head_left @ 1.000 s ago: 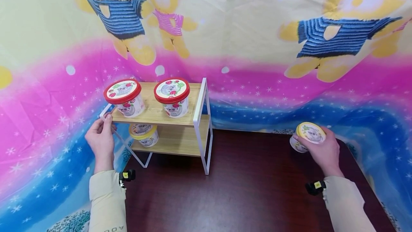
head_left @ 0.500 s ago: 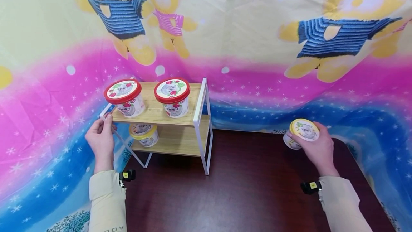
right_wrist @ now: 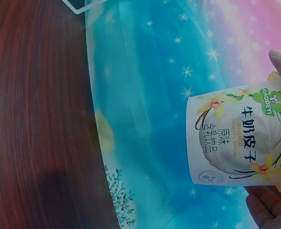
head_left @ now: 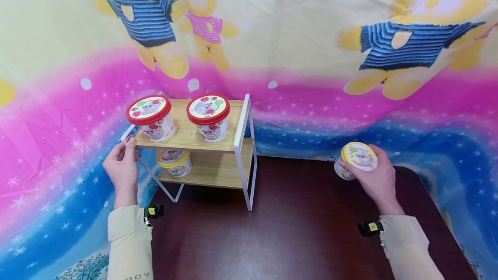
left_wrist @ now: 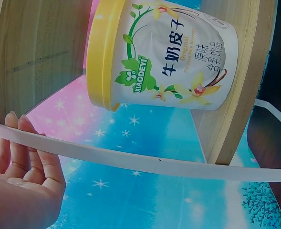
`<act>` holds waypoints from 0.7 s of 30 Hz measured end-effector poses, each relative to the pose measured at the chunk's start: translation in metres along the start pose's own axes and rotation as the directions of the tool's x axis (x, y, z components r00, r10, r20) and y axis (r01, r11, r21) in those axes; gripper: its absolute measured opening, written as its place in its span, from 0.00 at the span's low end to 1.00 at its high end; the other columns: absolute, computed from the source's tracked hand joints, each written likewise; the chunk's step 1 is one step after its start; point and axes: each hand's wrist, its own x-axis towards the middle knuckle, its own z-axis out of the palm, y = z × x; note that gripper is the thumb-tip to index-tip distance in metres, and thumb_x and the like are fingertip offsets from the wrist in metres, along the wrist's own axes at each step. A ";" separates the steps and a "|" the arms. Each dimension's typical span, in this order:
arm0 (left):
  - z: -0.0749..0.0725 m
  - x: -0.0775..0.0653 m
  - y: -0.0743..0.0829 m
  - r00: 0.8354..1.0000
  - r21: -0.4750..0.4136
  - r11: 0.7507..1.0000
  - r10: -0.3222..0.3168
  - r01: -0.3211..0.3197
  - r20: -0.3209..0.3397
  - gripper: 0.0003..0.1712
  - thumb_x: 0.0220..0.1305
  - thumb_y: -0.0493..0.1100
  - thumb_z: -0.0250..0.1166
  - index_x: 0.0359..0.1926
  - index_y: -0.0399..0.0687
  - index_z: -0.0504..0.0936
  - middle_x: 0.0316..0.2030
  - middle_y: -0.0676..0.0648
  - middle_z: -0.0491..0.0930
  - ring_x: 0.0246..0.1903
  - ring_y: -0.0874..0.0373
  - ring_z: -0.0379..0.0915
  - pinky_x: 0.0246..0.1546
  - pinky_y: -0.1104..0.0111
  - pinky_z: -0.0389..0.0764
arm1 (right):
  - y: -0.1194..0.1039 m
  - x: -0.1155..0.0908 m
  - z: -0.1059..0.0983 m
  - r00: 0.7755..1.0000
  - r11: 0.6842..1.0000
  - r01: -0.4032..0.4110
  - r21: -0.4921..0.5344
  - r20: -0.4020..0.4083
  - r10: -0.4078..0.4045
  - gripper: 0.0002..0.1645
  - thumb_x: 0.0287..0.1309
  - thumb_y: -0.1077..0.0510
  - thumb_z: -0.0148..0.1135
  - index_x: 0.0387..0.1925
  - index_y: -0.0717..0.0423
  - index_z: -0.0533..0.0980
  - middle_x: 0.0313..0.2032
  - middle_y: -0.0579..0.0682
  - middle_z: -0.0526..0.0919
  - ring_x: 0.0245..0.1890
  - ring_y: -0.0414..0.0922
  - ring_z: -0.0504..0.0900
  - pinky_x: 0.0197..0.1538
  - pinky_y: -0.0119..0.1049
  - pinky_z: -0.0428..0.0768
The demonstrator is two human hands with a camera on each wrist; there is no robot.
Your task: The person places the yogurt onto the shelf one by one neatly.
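My left hand (head_left: 123, 170) grips the white metal frame at the left side of a two-tier wooden shelf rack (head_left: 183, 139). In the left wrist view, its fingers (left_wrist: 25, 160) curl round the white bar. A yellow-lidded milk drink tub (head_left: 359, 157) is held in my right hand (head_left: 376, 182), thumb on the near side and fingers behind. It is raised above the right part of the table, and its printed front shows in the right wrist view. Two red-lidded tubs, the left one (head_left: 149, 118) and the right one (head_left: 208, 118), stand on the top tier.
Another yellow-lidded tub (head_left: 175, 165) stands on the left of the lower tier, partly hidden by the top board. Dark wooden table (head_left: 288, 224) spreads between the rack and my right hand. A bear-printed cloth (head_left: 295, 77) hangs close behind and around the sides.
The right hand has carried the yellow-lidded tub leftward and slightly up. My left hand keeps its grip on the rack's frame, and the rack and its tubs have not moved.
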 end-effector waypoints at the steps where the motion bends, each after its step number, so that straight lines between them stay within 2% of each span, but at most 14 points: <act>1: 0.000 0.000 0.000 1.000 0.002 1.000 -0.002 0.002 -0.001 0.22 0.64 0.55 0.70 0.50 0.45 0.89 0.29 0.53 0.82 0.32 0.61 0.77 0.41 0.69 0.73 | -0.001 -0.001 0.001 1.000 1.000 0.005 0.002 0.003 -0.005 0.63 0.48 0.38 0.80 0.77 0.55 0.57 0.66 0.61 0.68 0.62 0.60 0.65 0.56 0.67 0.70; 9: 0.000 0.001 0.000 1.000 0.008 1.000 -0.015 0.015 0.004 0.22 0.65 0.56 0.70 0.51 0.45 0.88 0.29 0.52 0.82 0.32 0.60 0.77 0.42 0.68 0.73 | -0.009 -0.011 0.009 0.999 0.999 0.035 0.010 0.032 -0.035 0.63 0.46 0.38 0.81 0.76 0.54 0.58 0.64 0.61 0.70 0.61 0.61 0.66 0.53 0.66 0.70; 21: 0.000 0.001 0.000 1.000 0.026 1.000 0.003 -0.003 0.003 0.23 0.65 0.56 0.70 0.52 0.45 0.88 0.28 0.53 0.81 0.31 0.61 0.77 0.41 0.69 0.73 | -0.021 -0.023 0.024 0.995 0.998 0.067 0.014 0.069 -0.068 0.63 0.44 0.37 0.82 0.74 0.54 0.60 0.61 0.59 0.72 0.56 0.57 0.70 0.48 0.56 0.72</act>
